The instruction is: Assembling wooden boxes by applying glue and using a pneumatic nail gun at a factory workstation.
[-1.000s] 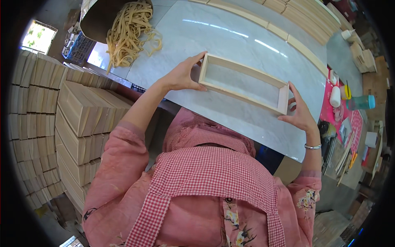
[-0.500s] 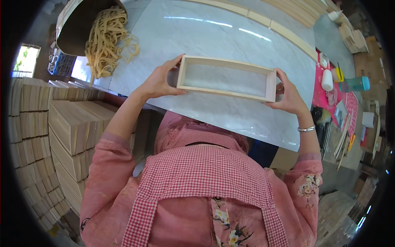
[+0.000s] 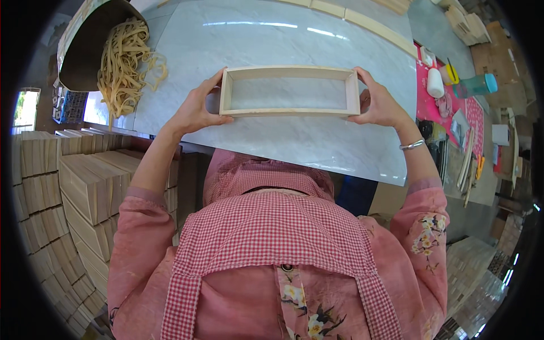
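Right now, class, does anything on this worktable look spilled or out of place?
Yes: pale straw-like strands spill out of the dark tub onto the marble tabletop at upper left. The open wooden frame, held at both ends by the left hand and right hand, looks square and undamaged.

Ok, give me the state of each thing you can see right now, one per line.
wooden frame: open rectangle, level, gripped at both short ends over the marble tabletop
left hand: closed on the frame's left end
right hand: closed on the frame's right end
pale strips: loose pile spilling from a dark bowl
wooden blocks: stacked
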`<state>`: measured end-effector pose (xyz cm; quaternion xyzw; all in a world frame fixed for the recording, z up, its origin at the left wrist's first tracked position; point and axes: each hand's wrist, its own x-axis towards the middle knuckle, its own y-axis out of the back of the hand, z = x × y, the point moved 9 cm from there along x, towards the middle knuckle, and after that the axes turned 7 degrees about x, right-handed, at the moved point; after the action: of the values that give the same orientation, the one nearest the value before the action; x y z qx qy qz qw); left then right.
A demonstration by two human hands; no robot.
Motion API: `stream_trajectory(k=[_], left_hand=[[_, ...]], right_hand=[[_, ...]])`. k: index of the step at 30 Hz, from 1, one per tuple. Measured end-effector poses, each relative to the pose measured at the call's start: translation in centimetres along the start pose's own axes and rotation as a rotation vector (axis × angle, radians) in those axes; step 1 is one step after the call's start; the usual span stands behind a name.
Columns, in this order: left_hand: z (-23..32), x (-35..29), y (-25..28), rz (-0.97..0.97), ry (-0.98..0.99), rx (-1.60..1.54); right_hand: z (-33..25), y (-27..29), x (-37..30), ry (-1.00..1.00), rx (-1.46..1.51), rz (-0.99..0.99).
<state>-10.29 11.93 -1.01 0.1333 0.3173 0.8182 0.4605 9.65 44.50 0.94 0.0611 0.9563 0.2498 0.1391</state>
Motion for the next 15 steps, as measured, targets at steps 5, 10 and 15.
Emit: stream_trajectory(k=[5,10,15], left_hand=[[0.1,1.0,0.7,0.018,-0.009,-0.036],[-0.1,2.0,1.2,0.016,-0.009,-0.009],[-1.0,2.1,0.9,-0.093,0.064,-0.048]], right_hand=[[-1.2,0.9,0.2,0.023,-0.063,0.011],[-0.6,0.2,0.5,0.067,-0.138,0.049],[0.2,-0.6,0.1,-0.022,-0.022,-0.015]])
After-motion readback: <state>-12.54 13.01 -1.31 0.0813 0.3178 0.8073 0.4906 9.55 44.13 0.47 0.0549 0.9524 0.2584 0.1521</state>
